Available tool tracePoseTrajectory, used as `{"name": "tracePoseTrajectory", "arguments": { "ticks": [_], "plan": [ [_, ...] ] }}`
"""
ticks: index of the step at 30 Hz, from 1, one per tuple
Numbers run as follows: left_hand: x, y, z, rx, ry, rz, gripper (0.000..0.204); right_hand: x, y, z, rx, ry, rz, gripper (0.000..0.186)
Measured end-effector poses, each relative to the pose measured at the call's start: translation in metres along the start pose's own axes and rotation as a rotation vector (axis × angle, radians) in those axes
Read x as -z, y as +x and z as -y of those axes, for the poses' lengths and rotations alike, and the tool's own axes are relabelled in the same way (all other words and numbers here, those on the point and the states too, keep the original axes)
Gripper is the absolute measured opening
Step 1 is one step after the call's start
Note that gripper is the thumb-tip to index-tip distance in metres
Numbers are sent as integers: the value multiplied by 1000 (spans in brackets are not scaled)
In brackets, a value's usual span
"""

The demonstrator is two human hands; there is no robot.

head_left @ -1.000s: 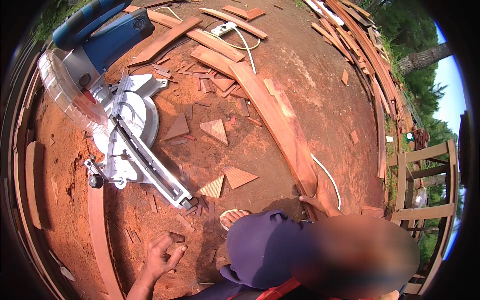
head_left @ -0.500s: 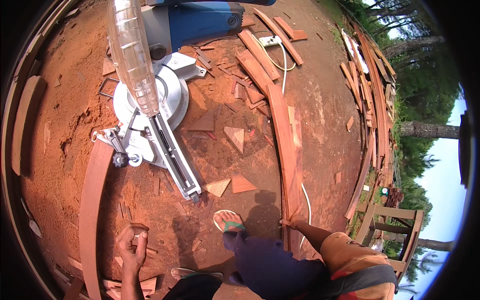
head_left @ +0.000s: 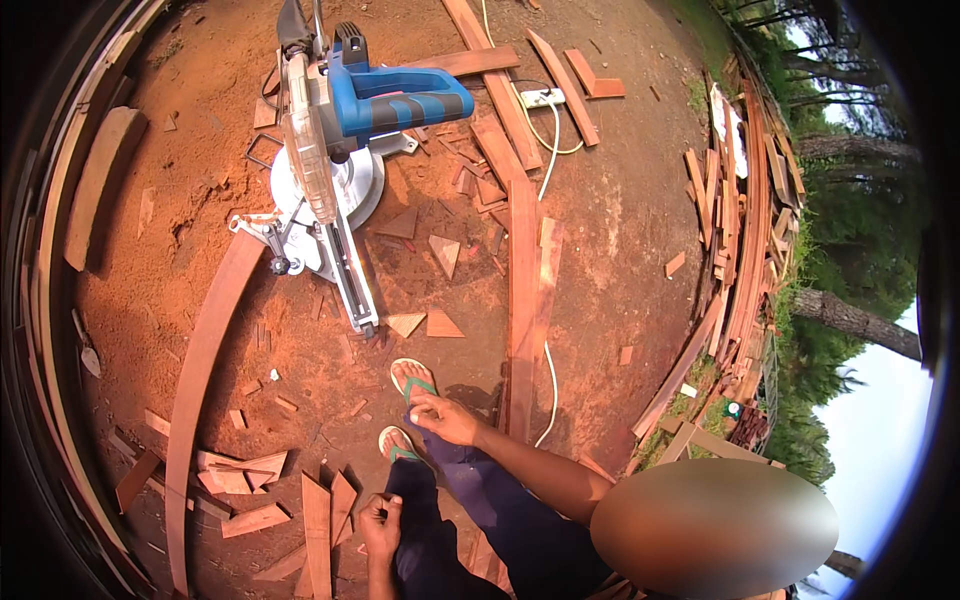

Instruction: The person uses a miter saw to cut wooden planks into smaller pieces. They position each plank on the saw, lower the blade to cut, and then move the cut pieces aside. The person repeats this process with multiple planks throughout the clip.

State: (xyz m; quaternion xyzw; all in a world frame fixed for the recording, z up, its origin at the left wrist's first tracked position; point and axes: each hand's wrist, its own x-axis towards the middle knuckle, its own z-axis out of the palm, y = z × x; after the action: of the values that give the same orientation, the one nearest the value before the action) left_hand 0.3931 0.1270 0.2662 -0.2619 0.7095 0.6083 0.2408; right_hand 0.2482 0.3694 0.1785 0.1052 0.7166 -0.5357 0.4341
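Observation:
My right hand (head_left: 446, 419) hangs over my right thigh, above the sandalled feet. Its fingers are loosely curled, with no object showing in them. Low in the picture, my left hand (head_left: 381, 524) is beside my left leg, closed with the thumb against the bent fingers; nothing sticks out of it. Ahead stands a mitre saw (head_left: 408, 105) with a blue handle, on a silver base. A long reddish board (head_left: 205, 372) runs from the saw's left side toward me. Right of my feet, another long board (head_left: 523, 290) lies on the ground, apart from my right hand.
Triangular offcuts (head_left: 445, 255) and other wood scraps (head_left: 255, 520) litter the sawdust-covered ground. A white power strip (head_left: 543, 98) and its cable (head_left: 553, 385) lie at the right. A trowel (head_left: 88, 352) rests far left. Stacked planks (head_left: 755, 220) line the right side.
My right hand has let go of the long board at the right and moved left over my leg. My left hand has moved right and lower. The saw looks farther off and its handle shows more fully.

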Motion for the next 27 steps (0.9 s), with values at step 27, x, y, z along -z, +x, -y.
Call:
{"name": "tracePoseTrajectory", "arguments": {
  "ticks": [27],
  "plan": [
    [-304, 24, 95, 311, -116, -222, 32, 228, -255, -140, 201, -1012, 614, 65]
  ]
}}
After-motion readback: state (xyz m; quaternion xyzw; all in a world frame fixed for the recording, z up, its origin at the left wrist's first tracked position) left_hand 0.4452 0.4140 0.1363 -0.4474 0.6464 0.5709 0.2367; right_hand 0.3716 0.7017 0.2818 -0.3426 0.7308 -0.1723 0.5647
